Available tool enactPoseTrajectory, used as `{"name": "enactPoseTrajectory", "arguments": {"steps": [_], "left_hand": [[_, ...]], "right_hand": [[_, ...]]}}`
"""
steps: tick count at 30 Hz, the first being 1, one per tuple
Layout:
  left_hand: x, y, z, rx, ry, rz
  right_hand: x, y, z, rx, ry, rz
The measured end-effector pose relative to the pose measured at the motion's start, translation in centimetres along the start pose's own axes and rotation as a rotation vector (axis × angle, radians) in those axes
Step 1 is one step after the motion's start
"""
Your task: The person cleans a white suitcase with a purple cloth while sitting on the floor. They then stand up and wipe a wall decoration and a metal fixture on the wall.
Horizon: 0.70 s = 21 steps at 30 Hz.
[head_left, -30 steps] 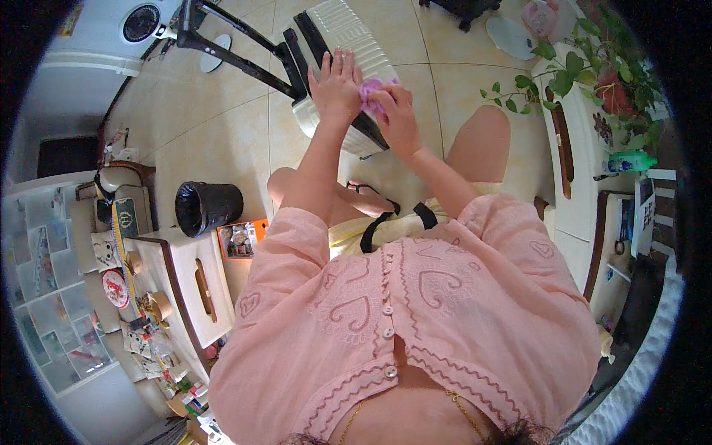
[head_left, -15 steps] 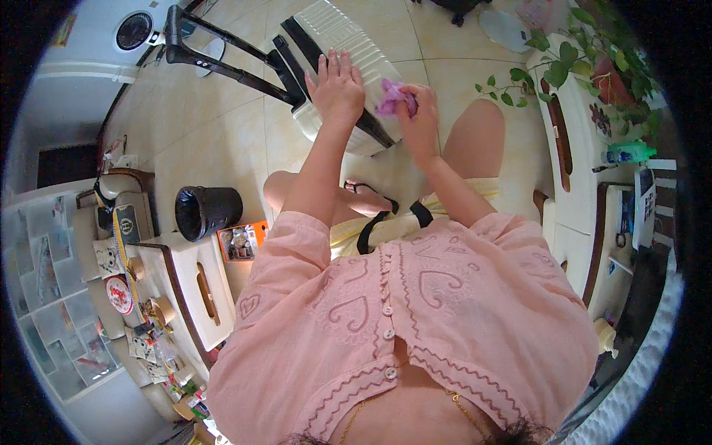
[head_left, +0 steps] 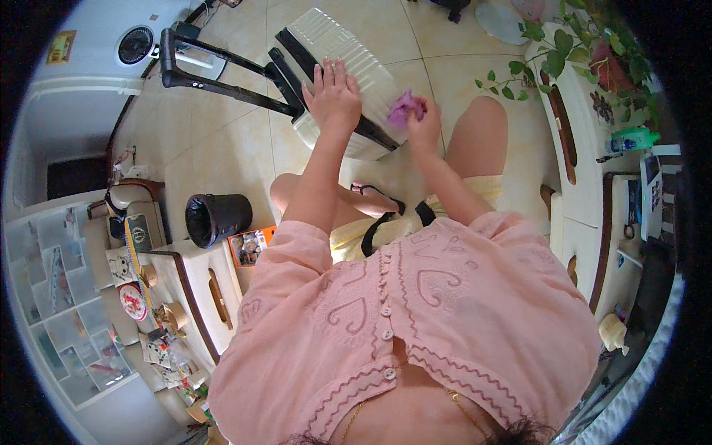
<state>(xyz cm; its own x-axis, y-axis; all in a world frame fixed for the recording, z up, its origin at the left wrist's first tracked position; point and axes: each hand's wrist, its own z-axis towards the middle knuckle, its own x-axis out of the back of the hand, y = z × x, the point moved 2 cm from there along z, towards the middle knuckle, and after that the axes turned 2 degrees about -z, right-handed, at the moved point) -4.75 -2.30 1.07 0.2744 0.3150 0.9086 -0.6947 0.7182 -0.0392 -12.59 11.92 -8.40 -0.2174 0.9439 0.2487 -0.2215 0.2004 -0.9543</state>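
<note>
A cream ribbed suitcase [head_left: 373, 59] lies tilted on the floor in front of me, its black telescopic handle [head_left: 222, 85] pulled out toward the left. My left hand [head_left: 334, 93] rests flat on the suitcase, fingers stretched and a little spread, over its black middle band. In my right hand [head_left: 424, 126] is a crumpled purple cloth [head_left: 404, 110], held against the suitcase's right side. Part of the cloth is hidden by my fingers.
A black-lined trash bin [head_left: 219, 219] stands left beside an orange box [head_left: 252, 246]. White drawer cabinets flank me, with a leafy plant [head_left: 564, 55] hanging over the right one [head_left: 575, 200]. A white fan [head_left: 137, 46] is at the far left.
My right hand has moved slightly down and right along the suitcase's side with the purple cloth. My left hand stays on the suitcase. The view has shifted slightly.
</note>
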Motion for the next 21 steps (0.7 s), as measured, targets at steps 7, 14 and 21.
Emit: {"name": "enactPoseTrajectory", "arguments": {"steps": [7,14,21], "left_hand": [[0.4,0.6,-0.6,-0.046,0.044,0.019],[1.0,-0.7,-2.2,-0.114,0.018,-0.047],[3.3,-0.7,-1.8,-0.075,-0.17,-0.128]], "right_hand": [[0.4,-7.2,3.3,0.519,-0.126,0.073],[0.2,0.5,0.2,-0.073,-0.254,0.138],[1.6,-7.0,5.1,0.175,-0.274,0.229]]}}
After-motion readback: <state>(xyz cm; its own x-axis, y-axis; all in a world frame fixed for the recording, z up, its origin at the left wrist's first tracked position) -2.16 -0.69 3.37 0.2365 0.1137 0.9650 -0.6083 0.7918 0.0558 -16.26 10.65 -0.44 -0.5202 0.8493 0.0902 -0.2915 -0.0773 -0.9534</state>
